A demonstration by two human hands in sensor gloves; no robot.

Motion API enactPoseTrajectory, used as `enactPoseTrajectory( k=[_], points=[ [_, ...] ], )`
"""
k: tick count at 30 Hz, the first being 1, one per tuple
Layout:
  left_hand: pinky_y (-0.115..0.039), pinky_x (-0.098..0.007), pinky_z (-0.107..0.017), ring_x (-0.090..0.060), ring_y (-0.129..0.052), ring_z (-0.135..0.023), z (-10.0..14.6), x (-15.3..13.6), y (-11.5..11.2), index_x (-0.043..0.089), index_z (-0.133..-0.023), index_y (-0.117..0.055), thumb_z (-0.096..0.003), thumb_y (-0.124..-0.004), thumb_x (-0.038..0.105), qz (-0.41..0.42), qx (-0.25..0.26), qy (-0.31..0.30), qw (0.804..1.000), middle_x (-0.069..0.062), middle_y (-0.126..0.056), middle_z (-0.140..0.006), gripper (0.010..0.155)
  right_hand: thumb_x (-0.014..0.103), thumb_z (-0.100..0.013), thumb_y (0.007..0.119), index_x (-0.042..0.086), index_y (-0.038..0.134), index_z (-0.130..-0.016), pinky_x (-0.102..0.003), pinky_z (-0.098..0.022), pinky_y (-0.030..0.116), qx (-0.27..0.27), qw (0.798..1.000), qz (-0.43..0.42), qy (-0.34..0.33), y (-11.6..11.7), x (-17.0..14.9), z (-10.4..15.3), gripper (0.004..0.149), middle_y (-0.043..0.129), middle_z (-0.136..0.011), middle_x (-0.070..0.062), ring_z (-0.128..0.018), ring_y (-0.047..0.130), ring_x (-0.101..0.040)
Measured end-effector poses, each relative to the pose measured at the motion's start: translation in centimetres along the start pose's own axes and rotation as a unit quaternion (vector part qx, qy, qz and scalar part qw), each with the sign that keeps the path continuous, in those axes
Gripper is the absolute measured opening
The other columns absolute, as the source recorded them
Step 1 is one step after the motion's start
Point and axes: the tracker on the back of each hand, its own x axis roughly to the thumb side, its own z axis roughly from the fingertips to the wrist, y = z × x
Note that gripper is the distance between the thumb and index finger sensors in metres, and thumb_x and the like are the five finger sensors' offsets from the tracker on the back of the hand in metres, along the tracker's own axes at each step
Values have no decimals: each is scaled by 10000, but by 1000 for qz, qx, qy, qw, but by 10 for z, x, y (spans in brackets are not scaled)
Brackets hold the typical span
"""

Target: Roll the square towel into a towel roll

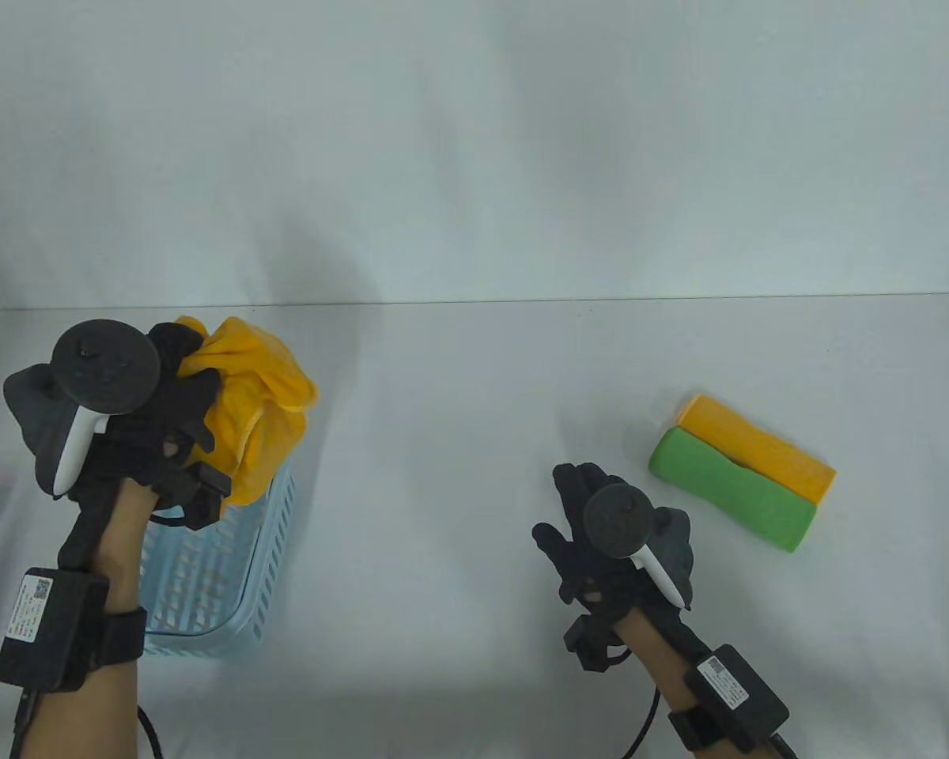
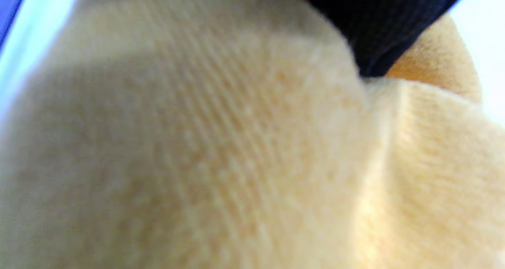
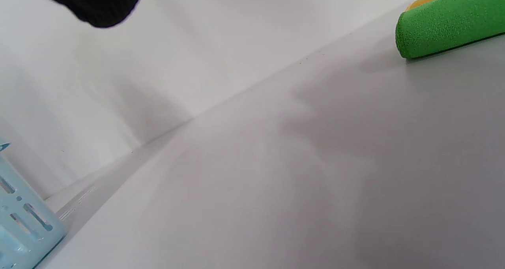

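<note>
My left hand (image 1: 178, 395) grips a crumpled yellow towel (image 1: 257, 403) and holds it up over the light blue basket (image 1: 257, 569) at the table's left. The towel hangs bunched, its lower edge at the basket's rim. In the left wrist view the yellow towel (image 2: 221, 150) fills the frame, with a dark gloved finger (image 2: 378, 28) at the top. My right hand (image 1: 581, 514) hovers open and empty over the table's middle, fingers spread. In the right wrist view only its fingertips (image 3: 94, 4) show at the top edge.
Two finished rolls lie side by side at the right: a green roll (image 1: 731, 490) in front and a yellow roll (image 1: 759, 447) behind it. The green roll (image 3: 446, 24) and the basket's corner (image 3: 23, 225) show in the right wrist view.
</note>
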Motion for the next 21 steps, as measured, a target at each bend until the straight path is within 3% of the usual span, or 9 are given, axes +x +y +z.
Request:
enactPoseTrajectory(
  k=[4,8,14,21],
  points=[
    [-883,-398,-558,-141,-1066,-594,4,26,1,333,-775,-760,-368,-870,359,54,-4,-42,998,11,-861,-870,423,594,-340,689,388,345,-997,-639,-743,370,-4,1000,-8,3,-2,-2,0,770,347,-1121,51,-1076,369,-350],
    [-881,-398,-559,-141,-1064,-594,10,45,-15,332,-778,-758,-369,-871,363,112,-30,-70,991,10,-860,-871,425,589,-341,691,386,353,-996,-639,-743,372,-5,1000,-13,11,-3,-6,-2,765,356,-1120,47,-1077,371,-351],
    [-877,-400,-558,-141,-1061,-592,25,62,-78,330,-779,-758,-370,-871,365,148,-84,-100,980,10,-859,-870,426,577,-345,693,376,379,-994,-634,-740,392,-21,999,-33,16,-8,-10,-3,749,389,-1113,45,-1069,402,-352],
    [-876,-401,-556,-145,-1059,-590,46,53,-148,327,-777,-760,-369,-872,366,166,-128,-98,973,6,-860,-867,425,548,-354,705,374,407,-989,-626,-737,417,-27,999,-39,12,-9,-12,-2,723,426,-1104,44,-1059,440,-349]
  ],
)
